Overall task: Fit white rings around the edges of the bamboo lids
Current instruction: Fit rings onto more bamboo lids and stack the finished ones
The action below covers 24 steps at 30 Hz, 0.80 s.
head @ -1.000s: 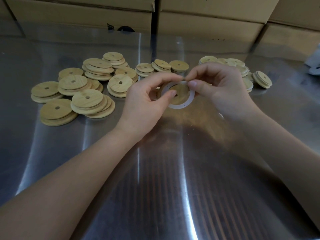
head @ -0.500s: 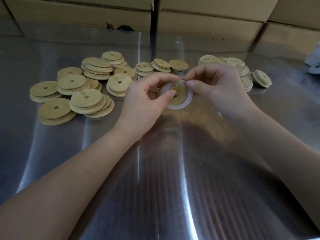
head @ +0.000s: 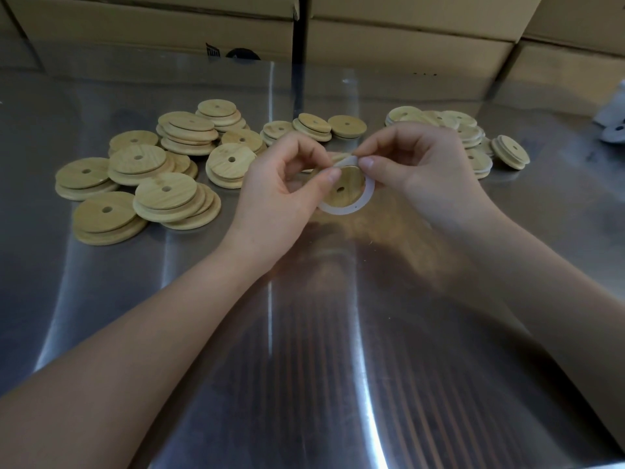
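Both hands held one bamboo lid [head: 345,184] up above the steel table [head: 304,350], just in front of the person. The left hand [head: 280,198] pinched the lid's left edge between thumb and forefinger, with the other fingers curled behind it. The right hand [head: 429,177] pinched the white ring [head: 351,208] at the top of the lid, thumb and forefinger closed on a short raised stretch of it. The two sets of fingertips almost met there. The lid faced the camera, its small centre hole showing. The ring ran round the lid's lower and right rim as a pale band. How far it was seated on the edge could not be told, since the fingers hid the upper part.

On the table to the left, well apart from the hands, lay a loose spread of bamboo lids [head: 165,194], many overlapping in low stacks. A few more sat behind the hands [head: 346,126]. To the right, partly hidden by the right hand, lay another cluster of lids [head: 509,152], some showing a pale rim. Cardboard boxes [head: 406,49] stood along the far edge of the table. A white object [head: 614,120] was cut off by the right border, too little of it visible to name.
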Motion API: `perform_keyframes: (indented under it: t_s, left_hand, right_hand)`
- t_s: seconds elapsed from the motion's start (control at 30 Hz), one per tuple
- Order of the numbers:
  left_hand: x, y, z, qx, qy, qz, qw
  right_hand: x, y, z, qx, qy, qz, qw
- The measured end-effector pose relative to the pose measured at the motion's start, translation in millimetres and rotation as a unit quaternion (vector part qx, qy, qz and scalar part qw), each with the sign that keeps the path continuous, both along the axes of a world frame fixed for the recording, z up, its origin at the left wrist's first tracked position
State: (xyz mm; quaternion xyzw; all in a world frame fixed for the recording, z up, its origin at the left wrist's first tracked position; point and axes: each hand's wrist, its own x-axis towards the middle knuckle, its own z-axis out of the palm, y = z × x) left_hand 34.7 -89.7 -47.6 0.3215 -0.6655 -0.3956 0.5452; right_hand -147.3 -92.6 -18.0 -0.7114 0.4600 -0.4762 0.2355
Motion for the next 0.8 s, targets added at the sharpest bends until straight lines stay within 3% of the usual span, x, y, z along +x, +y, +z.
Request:
perform_keyframes:
  t_s: [0.57, 0.8]
  left_hand:
    - [3.3, -1.7, 0.4, 0.091, 0.063, -0.025, 0.994]
    - [1.9, -1.1, -2.1, 0.085, 0.037, -0.052, 0.994]
  right_hand:
    - [3.5, 4.9, 1.4, -0.003, 0.012, -0.007, 1.0]
    - [3.6, 3.9, -0.8, 0.01, 0.001, -0.013, 1.0]
